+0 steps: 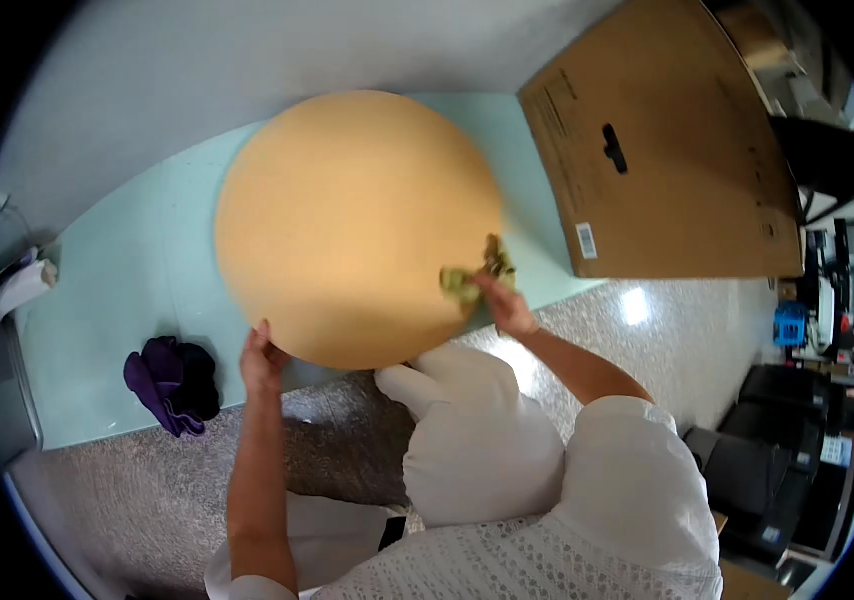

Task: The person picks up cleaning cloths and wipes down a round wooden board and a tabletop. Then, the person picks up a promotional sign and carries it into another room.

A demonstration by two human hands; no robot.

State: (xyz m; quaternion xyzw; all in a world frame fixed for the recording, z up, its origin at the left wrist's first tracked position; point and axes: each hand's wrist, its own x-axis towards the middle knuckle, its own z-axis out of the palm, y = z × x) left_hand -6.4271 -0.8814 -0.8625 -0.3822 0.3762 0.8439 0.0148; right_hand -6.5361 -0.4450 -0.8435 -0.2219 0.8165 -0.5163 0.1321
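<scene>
A large round tan board [357, 225] lies on the pale glass-topped table [137, 270], its near edge reaching past the table's front. At its lower left rim is my left hand [263, 362], thumb on the edge and fingers partly hidden, closed on the board. My right hand [504, 305] grips a crumpled yellow-green cloth [462, 284] at the board's lower right edge. The cloth looks slightly blurred. Left of my left hand, a dark purple and black bundle of fabric [175, 385] sits near the table's front edge.
A big cardboard box [662, 150] stands to the right of the board. White paper or a roll [27, 290] is at the table's far left end. Black equipment [747, 470] and a blue basket [790, 324] are farther right. A wall runs behind the table.
</scene>
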